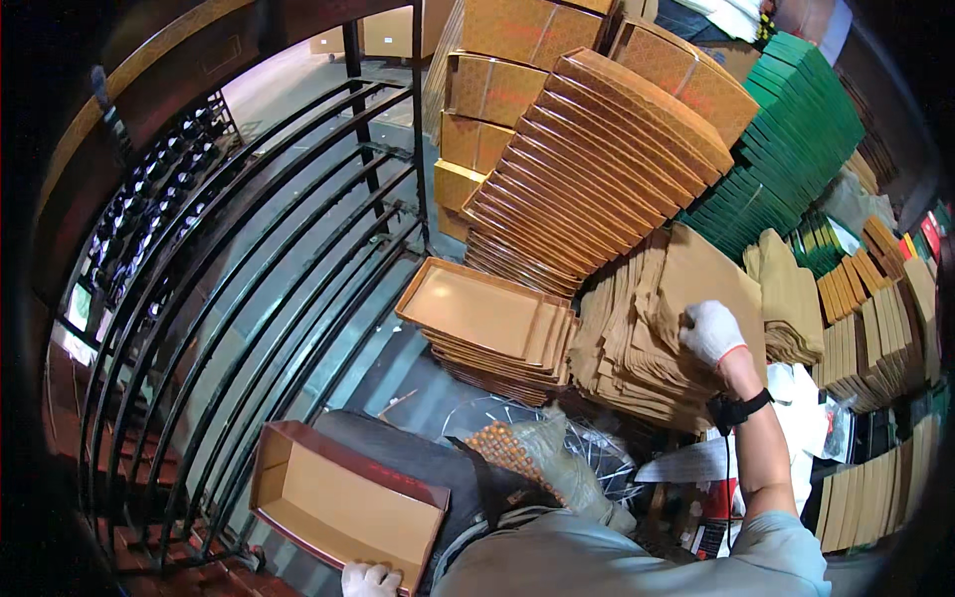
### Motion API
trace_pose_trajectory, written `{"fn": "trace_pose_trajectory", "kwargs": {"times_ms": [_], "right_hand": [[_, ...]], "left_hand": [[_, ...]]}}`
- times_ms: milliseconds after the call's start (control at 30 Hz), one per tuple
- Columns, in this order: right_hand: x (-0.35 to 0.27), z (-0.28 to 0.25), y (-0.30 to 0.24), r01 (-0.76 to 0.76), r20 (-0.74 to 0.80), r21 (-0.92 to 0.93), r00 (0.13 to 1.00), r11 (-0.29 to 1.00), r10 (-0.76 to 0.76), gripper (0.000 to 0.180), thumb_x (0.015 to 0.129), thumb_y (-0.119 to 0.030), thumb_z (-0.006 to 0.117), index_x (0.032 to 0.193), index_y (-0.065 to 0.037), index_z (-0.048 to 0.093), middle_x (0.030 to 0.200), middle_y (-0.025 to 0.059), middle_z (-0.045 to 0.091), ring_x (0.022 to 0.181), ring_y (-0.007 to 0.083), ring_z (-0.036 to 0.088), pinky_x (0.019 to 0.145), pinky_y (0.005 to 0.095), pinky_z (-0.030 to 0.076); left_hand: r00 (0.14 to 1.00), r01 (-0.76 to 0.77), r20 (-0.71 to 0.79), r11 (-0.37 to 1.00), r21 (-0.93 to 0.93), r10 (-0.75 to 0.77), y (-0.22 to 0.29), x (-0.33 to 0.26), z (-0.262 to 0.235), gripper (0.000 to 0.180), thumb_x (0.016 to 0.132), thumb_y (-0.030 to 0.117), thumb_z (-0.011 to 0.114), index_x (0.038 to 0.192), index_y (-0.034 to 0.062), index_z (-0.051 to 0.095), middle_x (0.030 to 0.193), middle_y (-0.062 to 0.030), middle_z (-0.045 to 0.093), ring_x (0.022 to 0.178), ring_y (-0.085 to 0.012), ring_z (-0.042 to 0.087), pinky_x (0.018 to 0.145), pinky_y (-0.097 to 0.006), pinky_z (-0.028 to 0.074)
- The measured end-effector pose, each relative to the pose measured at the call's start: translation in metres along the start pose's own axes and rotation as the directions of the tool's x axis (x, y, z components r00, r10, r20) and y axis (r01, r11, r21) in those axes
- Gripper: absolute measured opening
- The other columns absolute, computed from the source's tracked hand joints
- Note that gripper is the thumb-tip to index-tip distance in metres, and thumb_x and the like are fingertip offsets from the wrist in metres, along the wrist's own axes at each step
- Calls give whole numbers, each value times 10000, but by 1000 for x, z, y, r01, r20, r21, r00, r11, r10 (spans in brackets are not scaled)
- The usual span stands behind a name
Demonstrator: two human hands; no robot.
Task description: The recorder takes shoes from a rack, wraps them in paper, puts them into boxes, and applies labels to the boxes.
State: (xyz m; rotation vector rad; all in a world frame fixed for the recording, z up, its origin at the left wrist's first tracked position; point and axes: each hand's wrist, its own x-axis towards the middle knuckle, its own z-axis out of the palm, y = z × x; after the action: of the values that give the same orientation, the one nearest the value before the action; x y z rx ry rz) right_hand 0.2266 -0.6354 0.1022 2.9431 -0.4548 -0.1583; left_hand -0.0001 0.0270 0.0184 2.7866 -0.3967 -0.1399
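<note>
At my lower left: my left hand (370, 578), gloved white, grips the near edge of an open tan box tray (343, 502) with a dark red rim; the tray sits tilted against my lap, hollow side up and with nothing inside it.
Right hand: my right hand (710, 331), also in a white glove, is closed in a loose fist on the top sheet of the flat tan cardboard pile (647, 338), pinching its upper edge; a dark band sits on that wrist.
Done so far, as I judge it: one tray is formed and in my grip, and a short stack of finished trays (492, 328) lies just beyond my knees, nested one in another.
Left to do, as I judge it: plenty, since the flat pile under my right hand is thick and more folded tan sheets (791, 298) lie beside it.
Behind the stack: a tall leaning column of tan patterned lids (597, 149), with closed tan boxes (487, 95) stacked to its left.
Far right: a slanting row of green flat pieces (786, 139), then rows of narrow tan pieces on edge (875, 338).
Left side: black curved metal railing (249, 279) over a drop to a lower floor.
Near my lap: a clear plastic bag (542, 448) over a wire fan guard.
</note>
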Motion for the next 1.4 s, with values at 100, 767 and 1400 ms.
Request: {"fn": "trace_pose_trajectory", "kwargs": {"times_ms": [100, 767, 1400], "right_hand": [[5, -20, 7, 13, -65, 280, 998, 960, 5, 261, 825, -236, 766, 928, -6, 834, 853, 249, 774, 781, 395, 775, 783, 468, 627], [-45, -101, -378, -284, 286, 954, 746, 101, -601, 155, 1037, -157, 723, 1108, -20, 721, 970, 5, 687, 856, 120, 670, 715, 281, 547], [-284, 139, -1037, 768, -194, 435, -430, -470, -882, 762, 937, -446, 791, 1539, -24, 589, 1422, 299, 633, 1316, 498, 613, 1155, 548, 505]], "left_hand": [[987, -159, 5, 974, -160, 162, -4, 15, -16, 311, 825, 46, 660, 1118, 51, 766, 1225, -180, 732, 1203, -435, 655, 1095, -554, 525], [988, 39, 6, 213, -976, -154, 93, 226, -17, 709, 995, 356, 819, 1512, -52, 558, 1383, -300, 711, 1293, -470, 696, 1077, -474, 567], [-213, 440, 25, -119, -890, -977, -39, -50, 40, 355, 986, 250, 833, 1137, -38, 692, 963, -284, 741, 895, -479, 739, 742, -514, 587]]}}
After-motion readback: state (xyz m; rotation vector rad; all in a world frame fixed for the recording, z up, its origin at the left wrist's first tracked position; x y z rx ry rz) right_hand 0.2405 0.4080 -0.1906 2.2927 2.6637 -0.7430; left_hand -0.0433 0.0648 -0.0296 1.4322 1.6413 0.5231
